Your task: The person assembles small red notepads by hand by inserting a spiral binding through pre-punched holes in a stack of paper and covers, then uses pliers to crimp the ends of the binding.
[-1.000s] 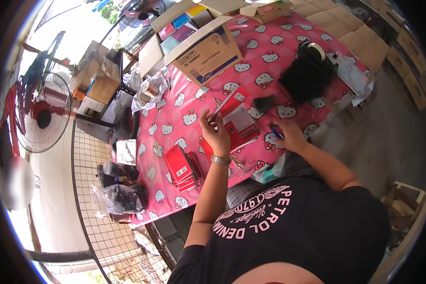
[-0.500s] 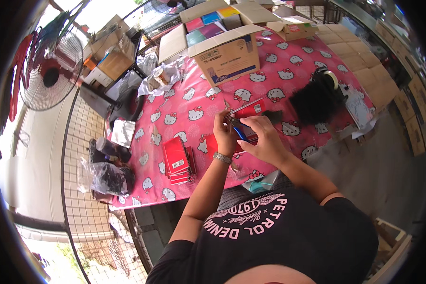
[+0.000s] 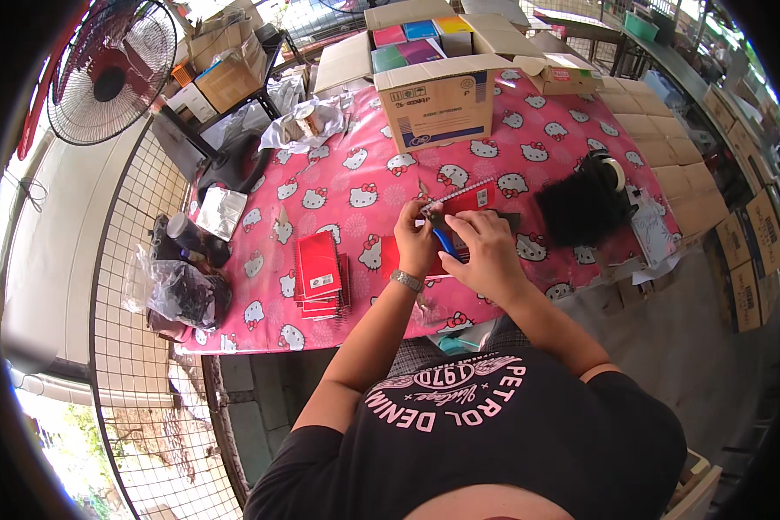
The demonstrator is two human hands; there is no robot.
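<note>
Diagonally away-right, the spiral coil (image 3: 461, 193).

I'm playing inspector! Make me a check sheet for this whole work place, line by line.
Surface: pink cat-print tablecloth.
Things at hand: red notebook with white spiral coil along its edge; stack of red notebooks to the left.
Clutter: black fuzzy item, tape roll, clear plastic bag, open cardboard box.
Hands: right hand holds a blue-handled tool; left hand is at the coil's end, grip unclear.
Cables: what looks like a thin dark cord, far left.
Surroundings: fan and wire mesh left, cardboard boxes right.
</note>
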